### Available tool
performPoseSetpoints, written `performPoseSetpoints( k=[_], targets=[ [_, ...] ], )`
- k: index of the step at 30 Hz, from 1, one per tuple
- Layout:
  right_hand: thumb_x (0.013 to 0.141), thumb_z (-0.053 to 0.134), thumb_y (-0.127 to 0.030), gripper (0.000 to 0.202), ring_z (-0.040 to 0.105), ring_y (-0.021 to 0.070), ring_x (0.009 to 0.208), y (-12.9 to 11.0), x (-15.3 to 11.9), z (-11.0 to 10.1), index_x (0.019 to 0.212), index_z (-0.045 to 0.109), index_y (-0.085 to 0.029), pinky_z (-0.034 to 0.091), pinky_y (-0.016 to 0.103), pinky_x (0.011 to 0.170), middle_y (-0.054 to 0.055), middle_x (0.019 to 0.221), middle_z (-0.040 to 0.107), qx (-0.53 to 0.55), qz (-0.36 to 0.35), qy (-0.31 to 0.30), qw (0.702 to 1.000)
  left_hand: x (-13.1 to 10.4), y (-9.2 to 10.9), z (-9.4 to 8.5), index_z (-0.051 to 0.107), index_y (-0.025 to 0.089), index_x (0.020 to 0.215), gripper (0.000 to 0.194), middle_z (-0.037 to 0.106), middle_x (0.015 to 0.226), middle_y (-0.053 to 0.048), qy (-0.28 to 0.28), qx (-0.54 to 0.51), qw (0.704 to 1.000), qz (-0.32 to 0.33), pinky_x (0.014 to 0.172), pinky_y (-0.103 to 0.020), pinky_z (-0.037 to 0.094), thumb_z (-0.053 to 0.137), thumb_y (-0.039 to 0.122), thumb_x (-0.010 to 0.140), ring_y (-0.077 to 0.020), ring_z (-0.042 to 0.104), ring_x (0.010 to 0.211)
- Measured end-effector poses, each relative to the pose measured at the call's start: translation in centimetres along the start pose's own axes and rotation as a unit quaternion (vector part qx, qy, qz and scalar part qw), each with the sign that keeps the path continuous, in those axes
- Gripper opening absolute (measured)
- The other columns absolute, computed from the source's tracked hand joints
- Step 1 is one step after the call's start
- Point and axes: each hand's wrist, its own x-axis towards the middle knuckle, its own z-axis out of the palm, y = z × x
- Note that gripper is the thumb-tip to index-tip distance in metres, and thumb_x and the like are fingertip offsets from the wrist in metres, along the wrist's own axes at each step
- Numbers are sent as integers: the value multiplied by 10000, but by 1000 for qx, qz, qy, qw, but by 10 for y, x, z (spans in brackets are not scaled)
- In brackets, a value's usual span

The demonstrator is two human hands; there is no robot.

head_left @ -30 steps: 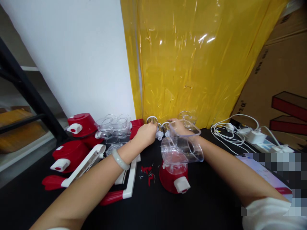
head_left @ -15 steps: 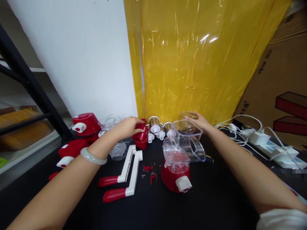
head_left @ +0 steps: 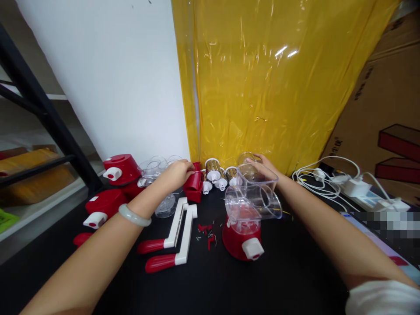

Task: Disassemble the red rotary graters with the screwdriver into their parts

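Note:
My left hand, a pale bangle on its wrist, is closed at the top of a red plastic piece on the far side of the table. My right hand reaches behind a rotary grater and grips a round clear plastic part; some fingers are hidden by clear plastic. That grater has a red base with a white knob and a clear hopper housing on top. Several metal grater drums stand between my hands.
Two white cranks with red handles lie in front of my left hand. Small red pieces and screws are scattered beside them. More red bases and clear parts stand left; cables and a power strip lie right.
My left hand's fingers have drawn closer together over the red piece, which sits differently. My right hand and the round clear part have shifted slightly left. The view has moved a little.

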Motion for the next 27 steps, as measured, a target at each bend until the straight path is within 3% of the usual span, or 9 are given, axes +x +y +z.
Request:
performPoseSetpoints(
  k=[3, 8, 11, 13, 16, 18, 20, 23, 27],
  targets=[
    [760, 665, -580, 775, 658, 260, 1087, 0, -1, 0, 1371, 473, -144, 515, 401, 950, 180, 1242, 651, 6, 5, -8, 1000, -1, 3, 1, 703, 154, 921, 251, 685, 944, -111, -1, 16, 1000, -3, 819, -330, 494, 463, 220, 887, -230, 655, 889],
    [773, 643, -559, 698, 502, 313, 1299, -8, -3, -6, 1327, 526, -150, 369, 502, 1093, 189, 1383, 548, -98, -63, 42, 992, -4, 7, -3, 709, 139, 984, 293, 670, 944, -113, -2, 33, 999, -9, 825, -337, 498, 480, 304, 904, -230, 652, 871],
    [804, 615, -549, 570, 466, 296, 1324, -29, -15, -17, 1258, 593, -204, 292, 509, 1138, 144, 1367, 566, -121, -141, 68, 980, -9, 9, -15, 699, 131, 1034, 327, 673, 997, -120, 23, 27, 999, -10, 874, -361, 495, 475, 338, 917, -238, 648, 923],
    [850, 549, -573, 511, 518, 279, 1265, -51, -29, -28, 1193, 639, -205, 324, 489, 1122, 139, 1291, 612, -112, -225, 75, 965, -18, 16, -25, 688, 125, 1069, 353, 675, 1038, -127, 49, 3, 999, -3, 905, -381, 493, 464, 360, 930, -240, 646, 955],
    [918, 445, -579, 449, 563, 251, 1210, -89, -59, -46, 1123, 675, -253, 376, 481, 1087, 86, 1219, 657, -67, -283, 27, 956, -42, 42, -31, 697, 150, 1064, 377, 703, 1020, -109, 64, -63, 996, -2, 902, -389, 506, 458, 417, 945, -225, 660, 928],
    [939, 410, -574, 443, 562, 246, 1215, -113, -79, -54, 1150, 666, -281, 409, 475, 1062, 63, 1246, 650, -46, -297, -22, 954, -63, 68, -25, 699, 167, 1091, 389, 721, 1055, -104, 31, -115, 993, -3, 919, -391, 516, 456, 436, 948, -225, 673, 959],
    [938, 403, -588, 458, 575, 244, 1197, -132, -97, -57, 1178, 655, -291, 429, 464, 1047, 58, 1247, 648, -46, -327, -65, 942, -85, 96, -12, 639, 160, 1243, 457, 693, 1198, -123, -36, -147, 988, 8, 982, -409, 502, 489, 456, 928, -250, 658, 1075],
    [901, 478, -604, 478, 592, 261, 1162, -151, -115, -53, 1212, 642, -280, 448, 468, 1017, 71, 1234, 649, -110, -373, -128, 913, -110, 128, 9, 490, 155, 1412, 584, 581, 1379, -138, -99, -189, 976, 34, 1053, -402, 468, 533, 434, 901, -263, 593, 1218],
    [821, 613, -598, 566, 602, 294, 1126, -164, -130, -45, 1259, 618, -240, 476, 469, 960, 107, 1212, 650, -225, -381, -149, 884, -127, 151, 21, 396, 128, 1467, 646, 483, 1460, -169, -99, -205, 974, 5, 1104, -423, 425, 512, 423, 905, -273, 517, 1309]
  ],
)
